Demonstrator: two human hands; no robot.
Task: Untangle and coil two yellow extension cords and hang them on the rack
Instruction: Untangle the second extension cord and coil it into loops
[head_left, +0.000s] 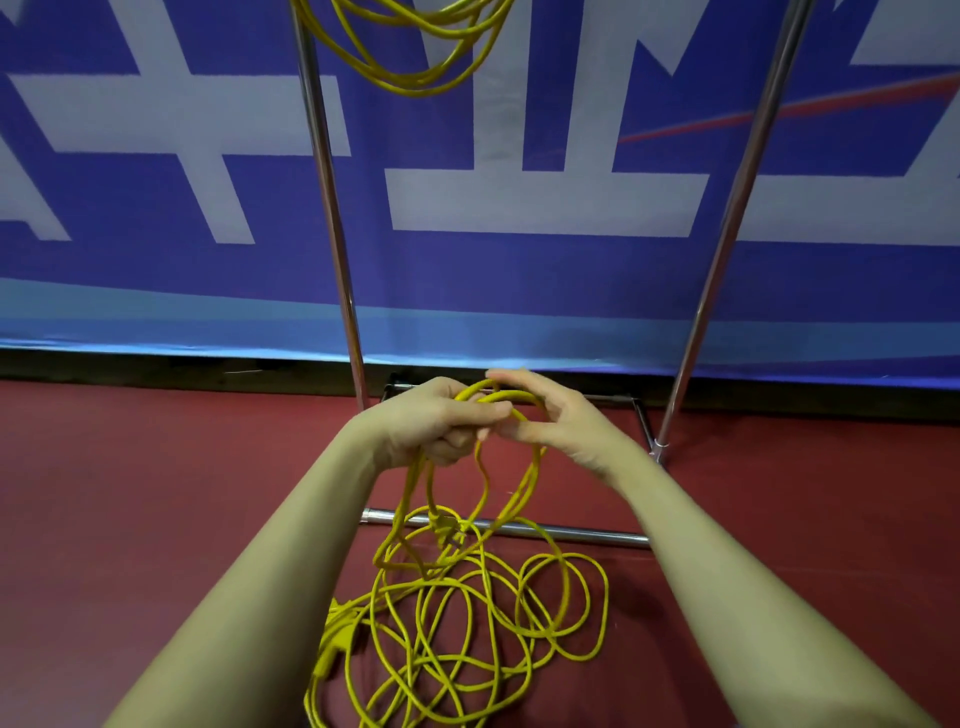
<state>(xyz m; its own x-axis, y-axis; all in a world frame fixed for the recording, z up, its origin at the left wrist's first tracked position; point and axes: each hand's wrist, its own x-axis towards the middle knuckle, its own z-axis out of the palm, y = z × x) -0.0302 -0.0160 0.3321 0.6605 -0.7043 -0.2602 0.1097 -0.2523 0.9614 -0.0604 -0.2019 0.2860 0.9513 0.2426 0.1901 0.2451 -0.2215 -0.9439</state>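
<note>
Yellow extension cords are the matter here, and one of them (415, 62) is judged already finished: coiled loops are seen hanging at the top edge, between the rack's two uprights (327, 208) (the bar they hang from is out of view). The second cord (467, 623) is far from done. To the left, its plug end (337, 629) is seen lying on the red floor (156, 493), and most of its length is spread there in loose, overlapping loops. Above the pile, a few loops are gathered in the left hand (436, 421), whose fingers are curled round the strands. Just right of it, a strand of the cord is pinched between thumb and fingers of the right hand (545, 415), as if a new turn were being laid on. Coiling is judged barely begun; the remaining slack must be untangled, wound and hung.
</note>
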